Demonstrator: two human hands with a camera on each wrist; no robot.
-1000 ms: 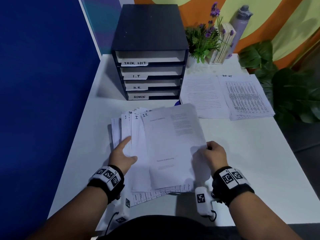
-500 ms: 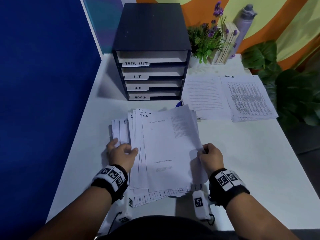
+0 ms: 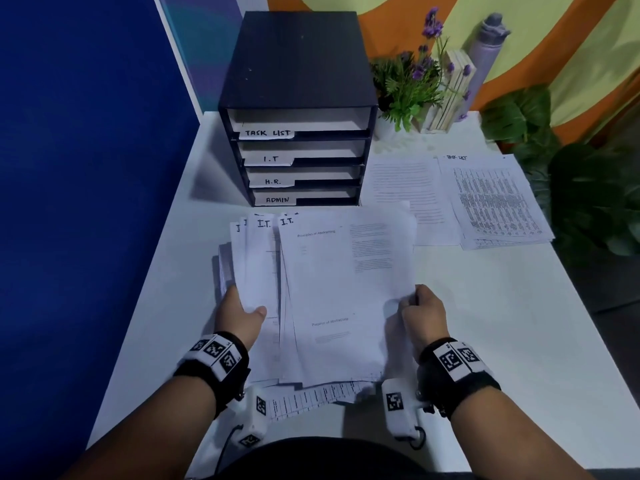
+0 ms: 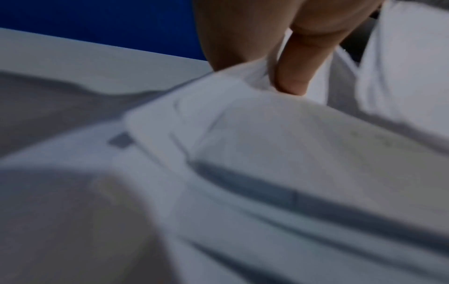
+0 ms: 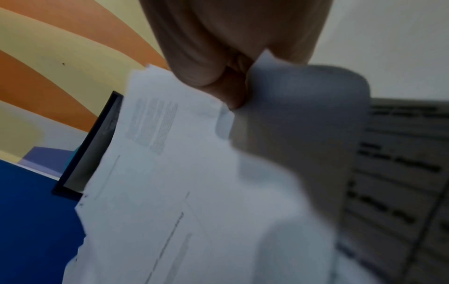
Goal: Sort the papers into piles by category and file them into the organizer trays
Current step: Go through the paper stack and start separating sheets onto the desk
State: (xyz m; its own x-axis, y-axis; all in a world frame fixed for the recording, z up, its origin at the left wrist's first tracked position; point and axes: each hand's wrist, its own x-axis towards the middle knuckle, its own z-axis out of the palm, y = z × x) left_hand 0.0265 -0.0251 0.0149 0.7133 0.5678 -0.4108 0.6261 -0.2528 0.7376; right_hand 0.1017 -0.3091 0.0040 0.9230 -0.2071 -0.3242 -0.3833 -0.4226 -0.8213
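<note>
From my head camera I see the white table point(image 3: 485, 341) with the black organizer point(image 3: 298, 109) at twelve o'clock, its four trays labelled TASK LIST, I.T, H.R. and ADMIN from top to bottom. In front of it, at the centre, lies the fanned stack of papers point(image 3: 332, 292); four sheets show a handwritten I.T. mark at their top edges, though two of those marks are partly cut off. My left hand point(image 3: 240, 315) grasps the stack's left edge at about eight o'clock, thumb on top, fingers tucked beneath. My right hand point(image 3: 420, 315) pinches the right edge of the top sheets at about four o'clock. At two o'clock two sorted piles lie side by side: a text pile point(image 3: 408, 192) and, touching its right side, a task list pile point(image 3: 495, 199) of dense tables. Behind them stand one potted flower plant point(image 3: 412, 84), a small row of books point(image 3: 450, 91) and one grey bottle point(image 3: 485, 53). From the left wrist, blurred, my left-hand fingers point(image 4: 296, 69) press into lifted sheets at one o'clock. From the right wrist, my thumb and one finger point(image 5: 199, 63) clamp the sheet edges at twelve o'clock, the organizer at nine o'clock.
</note>
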